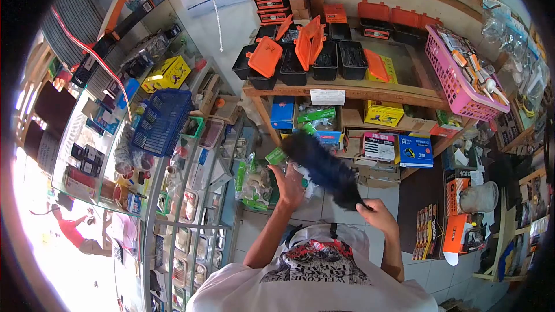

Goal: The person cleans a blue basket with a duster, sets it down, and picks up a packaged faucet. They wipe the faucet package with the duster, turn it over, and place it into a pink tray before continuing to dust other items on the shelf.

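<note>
My right hand is closed around the near end of a dark, fluffy duster, which slants up and left across the view and is blurred. My left hand is raised beside the duster's far end. At its fingers is a packet with a green top and what looks like clear plastic, seemingly gripped, though the duster hides part of it. Left of that hand, clear bags with green labels hang by the glass shelving.
Ahead, a wooden shelf carries black bins with orange lids above boxes. A pink basket stands at its right end. Glass shelves with a blue basket line the left. A dark counter with boxes is at the right.
</note>
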Demonstrator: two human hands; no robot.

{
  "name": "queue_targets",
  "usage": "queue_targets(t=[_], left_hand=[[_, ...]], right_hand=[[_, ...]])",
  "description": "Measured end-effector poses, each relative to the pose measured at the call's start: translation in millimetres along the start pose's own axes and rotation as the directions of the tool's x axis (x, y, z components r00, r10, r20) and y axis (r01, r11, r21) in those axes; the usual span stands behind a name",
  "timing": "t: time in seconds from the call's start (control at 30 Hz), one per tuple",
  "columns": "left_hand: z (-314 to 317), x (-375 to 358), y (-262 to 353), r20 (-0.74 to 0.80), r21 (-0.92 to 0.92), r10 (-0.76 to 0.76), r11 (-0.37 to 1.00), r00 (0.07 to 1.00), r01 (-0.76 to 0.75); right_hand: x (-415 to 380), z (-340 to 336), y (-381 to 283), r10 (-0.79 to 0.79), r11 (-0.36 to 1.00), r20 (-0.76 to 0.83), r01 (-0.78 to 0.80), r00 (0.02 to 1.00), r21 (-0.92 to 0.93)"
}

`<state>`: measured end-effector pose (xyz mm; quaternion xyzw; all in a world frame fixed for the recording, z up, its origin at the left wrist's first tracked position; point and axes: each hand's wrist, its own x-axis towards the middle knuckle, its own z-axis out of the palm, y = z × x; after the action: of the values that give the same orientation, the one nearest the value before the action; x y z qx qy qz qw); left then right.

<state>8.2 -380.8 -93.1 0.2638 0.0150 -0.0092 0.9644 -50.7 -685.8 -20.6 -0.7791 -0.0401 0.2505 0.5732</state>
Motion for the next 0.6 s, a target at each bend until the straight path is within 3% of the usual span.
queue_targets(t=[0.07,0.1,0.17,0.23,0.27,0.3,0.37,0.4,0.43,0.47,0.57,0.6], left_hand=[[-8,-3,-8,-0.036,0.028,0.03,0.999,0.999,-0.029],[33,-7,3,-0.039,-0.074,0.084,0.993,0.996,-0.087],[42,-8,13,-0.124,0.025,0.026,0.999,0.992,-0.023],[47,-8,17,-0.138,0.059,0.014,0.998,0.99,-0.006],[54,-8,12,-0.163,0.095,0.101,0.992,0.981,-0.087],[8,-5,-1,-0.018,0.602,0.219,0.782,0.976,-0.164],[-8,-3,-2,0.001,0.556,0.138,0.823,0.99,-0.115],[22,-4,11,-0.081,-0.021,-0.043,0.999,0.996,0.042],[-4,1,6,0.005,0.026,-0.028,0.999,1.0,0.027],[-1,-2,4,-0.011,-0.016,-0.016,1.0,1.0,0.016],[12,-5,1,-0.056,-0.094,-0.021,0.995,0.998,0.016],[12,-4,2,-0.071,-0.091,-0.043,0.995,0.997,0.036]], right_hand=[[2,-9,5,-0.022,0.995,0.117,0.033,0.993,-0.09],[4,-7,6,-0.039,0.996,0.053,0.043,0.998,-0.072],[5,0,11,-0.063,0.998,-0.077,0.06,0.995,-0.036],[4,-4,6,-0.036,0.998,0.057,0.039,0.998,-0.04],[4,-7,3,-0.023,0.999,0.125,0.029,0.992,-0.045],[4,-6,5,-0.027,0.999,0.094,0.029,0.995,-0.015],[7,0,10,-0.036,0.998,0.03,0.035,0.999,0.048],[7,3,12,-0.019,0.998,0.011,0.018,1.0,0.057],[7,5,13,0.001,0.998,-0.006,-0.001,1.0,0.066],[7,5,14,0.019,0.997,-0.023,-0.017,1.0,0.073],[5,-6,17,0.059,0.997,0.227,-0.07,0.972,0.041],[5,-4,19,0.082,0.991,0.163,-0.098,0.983,0.093]])
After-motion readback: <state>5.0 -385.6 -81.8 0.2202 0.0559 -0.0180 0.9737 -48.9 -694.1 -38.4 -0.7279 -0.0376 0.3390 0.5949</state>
